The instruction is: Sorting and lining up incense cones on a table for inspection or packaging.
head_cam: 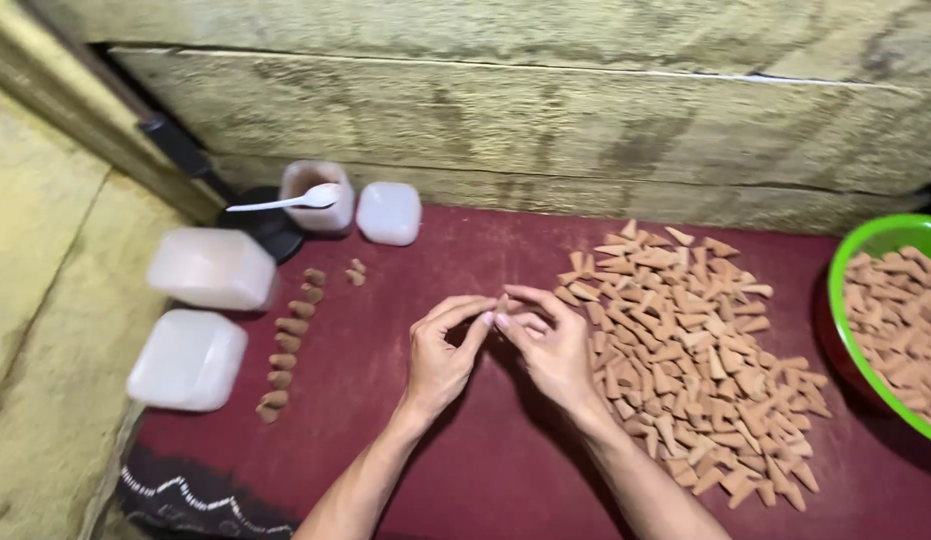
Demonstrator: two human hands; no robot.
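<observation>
Both hands meet over the middle of the dark red surface. Left hand and right hand have fingertips drawn together, pinching one small clay-coloured cone between them; the cone is mostly hidden by the fingers, only its tip shows. Remaining fingers of both hands curl loosely inward.

Just right of the right hand: a broad heap of loose cones, tan-brown, lying every which way on the surface. Far right edge: green bowl, partly out of view, filled with more of the same cones.

Left of the hands: a row of darker, rounder cones lined up front to back, with two or three stray ones near its far end.

Along the left edge: two shut translucent white tubs. Behind them, an open tub with a white plastic spoon resting across its rim, and its lid lying just beside it. A black round object sits partly behind the open tub. Rough pale wall at back.
</observation>
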